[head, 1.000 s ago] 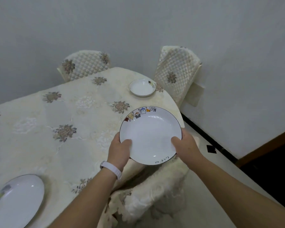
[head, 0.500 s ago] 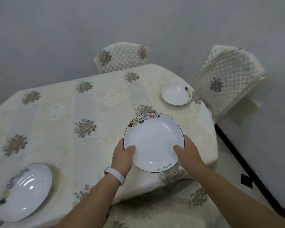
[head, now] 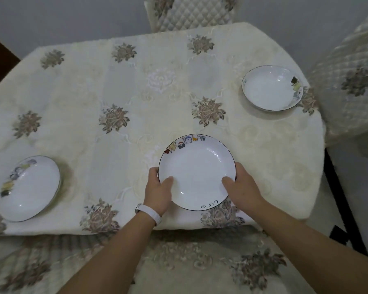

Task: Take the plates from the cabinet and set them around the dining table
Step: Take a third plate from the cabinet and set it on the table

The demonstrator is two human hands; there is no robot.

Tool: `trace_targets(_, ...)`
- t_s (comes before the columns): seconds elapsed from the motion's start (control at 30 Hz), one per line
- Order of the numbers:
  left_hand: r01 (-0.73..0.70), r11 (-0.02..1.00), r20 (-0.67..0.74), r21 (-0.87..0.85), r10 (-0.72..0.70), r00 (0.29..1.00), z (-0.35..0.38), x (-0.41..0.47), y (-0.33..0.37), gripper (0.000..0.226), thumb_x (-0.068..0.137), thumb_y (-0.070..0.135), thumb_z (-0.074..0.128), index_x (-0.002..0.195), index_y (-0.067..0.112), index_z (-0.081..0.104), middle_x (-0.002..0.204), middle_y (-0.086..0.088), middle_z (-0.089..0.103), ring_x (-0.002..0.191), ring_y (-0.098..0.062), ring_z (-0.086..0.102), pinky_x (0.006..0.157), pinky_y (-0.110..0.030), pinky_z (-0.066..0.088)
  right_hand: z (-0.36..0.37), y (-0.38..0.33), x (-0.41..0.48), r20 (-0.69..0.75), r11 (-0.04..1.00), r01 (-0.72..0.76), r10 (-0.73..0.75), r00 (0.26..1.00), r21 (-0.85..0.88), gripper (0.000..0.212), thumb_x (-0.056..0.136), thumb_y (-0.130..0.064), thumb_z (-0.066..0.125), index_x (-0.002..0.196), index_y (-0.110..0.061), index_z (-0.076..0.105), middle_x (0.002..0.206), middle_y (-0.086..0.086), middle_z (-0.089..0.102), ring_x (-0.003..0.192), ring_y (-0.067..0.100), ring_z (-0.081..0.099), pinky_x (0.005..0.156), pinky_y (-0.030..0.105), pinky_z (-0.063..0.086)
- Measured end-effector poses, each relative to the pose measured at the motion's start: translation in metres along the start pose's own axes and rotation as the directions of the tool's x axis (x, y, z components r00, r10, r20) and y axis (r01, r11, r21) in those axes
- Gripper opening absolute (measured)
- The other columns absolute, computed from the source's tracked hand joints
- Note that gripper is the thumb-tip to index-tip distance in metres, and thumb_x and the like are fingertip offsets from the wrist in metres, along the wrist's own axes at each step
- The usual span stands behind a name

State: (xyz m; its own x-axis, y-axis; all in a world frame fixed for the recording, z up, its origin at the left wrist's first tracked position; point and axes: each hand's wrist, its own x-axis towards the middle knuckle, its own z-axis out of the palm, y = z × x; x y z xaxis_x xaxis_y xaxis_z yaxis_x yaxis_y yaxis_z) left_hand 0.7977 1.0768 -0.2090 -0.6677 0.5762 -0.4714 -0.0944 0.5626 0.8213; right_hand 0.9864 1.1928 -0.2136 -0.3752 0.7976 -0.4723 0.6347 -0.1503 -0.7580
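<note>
Plate first: a round white ceramic plate (head: 197, 172), thin dark rim and a band of small coloured figures, sits at six o'clock on the cloth-covered dining table (head: 136, 92), just inside its near edge. The left hand (head: 157, 192) grips the rim at about eight o'clock and the right hand (head: 243, 187) at about four. Both thumbs lie on the inner face, and most of the fingers are hidden underneath. Whether the base already touches the cloth cannot be told.

Being round, the plate has no long axis; its figure band points to twelve and its lettering to six. Both hands are equally near, so the setting-down looks like a straight, level lowering.

A matching white plate (head: 29, 188) lies at the table's eight o'clock, another white plate (head: 272, 88) at two, both well apart from this one. A quilted chair (head: 191, 11) stands at twelve.
</note>
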Motion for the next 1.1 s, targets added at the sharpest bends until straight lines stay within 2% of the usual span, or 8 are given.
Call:
trace_targets(0.13, -0.039, 0.990, -0.010, 0.133, 0.041, 0.999, 0.004, 0.011, -0.017, 0.016, 0.091, 0.017, 0.054, 0.105, 0.020, 0.047, 0.093, 0.007, 0.061, 0.083, -0.013, 0.060, 0.063, -0.029, 0.046, 0.006, 0.013, 0.010, 0.018, 0.995, -0.020, 0.022, 1.000, -0.098, 0.036, 0.090, -0.022, 0.050, 0.126, -0.023, 0.044, 0.101, -0.001, 0.061, 0.092, 0.024, 0.059, 0.073, 0.033, 0.046)
trace_targets(0.3, -0.086, 0.946, 0.022, 0.312, 0.084, 0.996, 0.007, 0.022, -0.030, 0.020, 0.091, 0.026, 0.053, 0.109, 0.023, 0.044, 0.088, 0.007, 0.062, 0.080, -0.020, 0.062, 0.072, -0.039, 0.052, 0.010, 0.019, 0.017, 0.013, 0.981, -0.032, 0.035, 0.999, -0.189, 0.028, 0.094, -0.022, 0.049, 0.120, -0.017, 0.043, 0.088, -0.005, 0.056, 0.075, 0.017, 0.055, 0.062, 0.031, 0.038)
trace_targets(0.47, -0.094, 0.911, 0.041, 0.402, 0.085, 0.996, 0.009, 0.026, -0.031, 0.020, 0.092, 0.029, 0.050, 0.108, 0.021, 0.043, 0.092, -0.001, 0.062, 0.081, -0.027, 0.060, 0.071, -0.039, 0.050, 0.009, 0.020, 0.022, 0.029, 0.967, -0.045, 0.054, 0.998, -0.251, 0.023, 0.093, -0.023, 0.048, 0.114, -0.016, 0.041, 0.079, -0.009, 0.053, 0.067, 0.013, 0.054, 0.053, 0.026, 0.035)
trace_targets(0.6, -0.084, 0.867, 0.065, 0.491, 0.060, 0.996, 0.007, 0.030, -0.028, 0.022, 0.091, 0.031, 0.050, 0.108, 0.020, 0.041, 0.090, -0.002, 0.061, 0.078, -0.026, 0.059, 0.068, -0.037, 0.049, 0.007, 0.020, 0.026, 0.055, 0.955, -0.053, 0.072, 0.996, -0.291, 0.021, 0.092, -0.026, 0.050, 0.108, -0.015, 0.042, 0.082, 0.000, 0.058, 0.073, 0.026, 0.061, 0.062, 0.034, 0.045)
trace_targets(0.7, -0.079, 0.835, 0.062, 0.544, 0.053, 0.997, 0.008, 0.029, -0.025, 0.027, 0.092, 0.033, 0.049, 0.112, 0.018, 0.040, 0.089, -0.004, 0.061, 0.077, -0.028, 0.059, 0.068, -0.038, 0.051, 0.006, 0.019, 0.026, 0.063, 0.954, -0.045, 0.066, 0.996, -0.297, 0.021, 0.091, -0.026, 0.050, 0.106, -0.013, 0.042, 0.083, 0.003, 0.059, 0.074, 0.026, 0.061, 0.065, 0.037, 0.049)
trace_targets(0.83, -0.044, 0.873, 0.069, 0.486, 0.012, 0.998, 0.005, 0.022, -0.022, 0.035, 0.093, 0.036, 0.048, 0.122, 0.019, 0.040, 0.095, 0.000, 0.060, 0.082, -0.024, 0.058, 0.069, -0.036, 0.048, 0.003, 0.020, 0.021, 0.049, 0.960, -0.027, 0.043, 0.998, -0.279, 0.026, 0.092, -0.027, 0.048, 0.112, -0.012, 0.044, 0.086, 0.006, 0.062, 0.075, 0.027, 0.061, 0.068, 0.039, 0.051)
trace_targets(1.0, -0.059, 0.955, 0.015, 0.289, 0.057, 0.998, -0.011, 0.000, -0.012, 0.038, 0.093, 0.027, 0.053, 0.130, 0.023, 0.044, 0.100, 0.004, 0.062, 0.087, -0.009, 0.059, 0.068, -0.027, 0.044, -0.010, 0.019, 0.012, 0.047, 0.959, 0.011, 0.002, 0.999, -0.282, 0.048, 0.093, -0.032, 0.049, 0.137, -0.017, 0.036, 0.079, 0.000, 0.061, 0.069, 0.021, 0.060, 0.062, 0.035, 0.045)
trace_targets(1.1, -0.131, 0.935, 0.009, 0.329, 0.135, 0.991, -0.031, -0.016, -0.008, 0.043, 0.093, 0.026, 0.055, 0.134, 0.021, 0.045, 0.122, 0.001, 0.057, 0.107, -0.015, 0.056, 0.084, -0.029, 0.043, -0.022, 0.007, 0.008, 0.041, 0.946, 0.061, -0.051, 0.998, -0.318, 0.049, 0.094, -0.034, 0.049, 0.139, -0.017, 0.040, 0.104, 0.002, 0.060, 0.088, 0.021, 0.059, 0.074, 0.036, 0.046)
